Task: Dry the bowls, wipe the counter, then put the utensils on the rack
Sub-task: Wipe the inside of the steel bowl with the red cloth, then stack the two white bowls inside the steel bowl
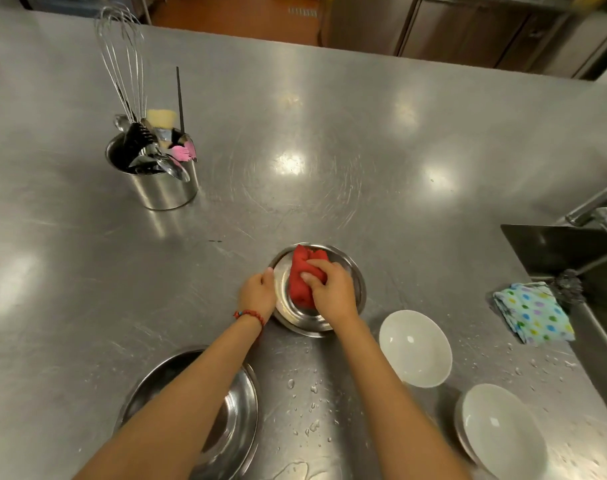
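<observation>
A small steel bowl (297,318) sits on the steel counter (295,133) in front of me. My right hand (333,289) presses a bunched red cloth (300,271) into the bowl, fingers curled over the cloth. My left hand (259,292) grips the bowl's left rim. A large steel bowl (233,420) lies near left, partly under my left forearm. Two white bowls (416,348) (503,431) stand to the right; the nearer one rests in another steel bowl. A steel pot (163,188) at far left holds a whisk (122,64), spoons and other utensils.
A dotted cloth (534,313) lies folded at the right beside a sink (572,251) with a tap. A dark scourer (568,285) sits on the sink's edge. Water drops (312,389) speckle the counter between the bowls. The counter's far edge runs along the top.
</observation>
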